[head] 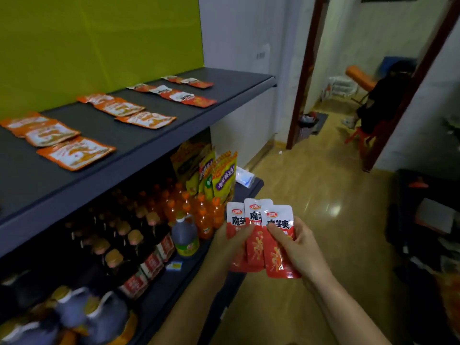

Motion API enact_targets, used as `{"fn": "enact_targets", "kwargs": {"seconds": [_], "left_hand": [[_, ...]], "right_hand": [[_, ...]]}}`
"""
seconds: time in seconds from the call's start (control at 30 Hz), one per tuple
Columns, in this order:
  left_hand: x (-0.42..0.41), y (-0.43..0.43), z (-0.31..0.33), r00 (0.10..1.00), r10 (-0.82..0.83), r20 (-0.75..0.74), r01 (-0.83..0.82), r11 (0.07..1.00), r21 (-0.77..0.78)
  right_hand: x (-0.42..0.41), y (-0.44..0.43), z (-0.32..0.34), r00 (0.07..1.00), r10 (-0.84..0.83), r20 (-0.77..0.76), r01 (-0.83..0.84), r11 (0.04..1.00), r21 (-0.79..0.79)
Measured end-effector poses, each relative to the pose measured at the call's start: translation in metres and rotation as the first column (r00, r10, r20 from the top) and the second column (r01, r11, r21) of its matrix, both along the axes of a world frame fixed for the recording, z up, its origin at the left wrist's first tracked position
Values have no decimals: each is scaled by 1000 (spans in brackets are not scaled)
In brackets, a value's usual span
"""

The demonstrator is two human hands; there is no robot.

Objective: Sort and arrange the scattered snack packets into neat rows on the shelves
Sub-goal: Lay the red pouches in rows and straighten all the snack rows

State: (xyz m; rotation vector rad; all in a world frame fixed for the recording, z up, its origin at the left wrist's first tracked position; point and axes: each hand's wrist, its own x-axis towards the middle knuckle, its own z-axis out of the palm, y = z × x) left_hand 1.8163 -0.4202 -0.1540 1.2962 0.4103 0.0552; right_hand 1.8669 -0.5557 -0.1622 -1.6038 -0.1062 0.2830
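While left hand [232, 245] & right hand [298, 247] are pinching three red packets [258, 217], fingers [275, 232] curled round them, the fan is hovering just off front edge of lower shelf [179, 287]. Prob. light, floppy, slick film: gripping mid-body, thumb on face, is looking safest.

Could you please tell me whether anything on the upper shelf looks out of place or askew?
Nothing looks spilled or torn. The orange packets on the upper shelf overlap and lie slightly skewed within their rows, so the lines are not quite straight.
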Motion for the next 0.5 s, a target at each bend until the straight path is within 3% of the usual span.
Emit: {"fn": "enact_targets", "kwargs": {"seconds": [0.3,0.5], "left_hand": [[120,-18,34,937,317,144,-322,947,14],[176,-6,79,782,549,296,-584,811,39]], "right_hand": [[154,5,40,948,256,189,-247,966,-72],[243,23,94,847,413,334,-389,911,-138]]}}
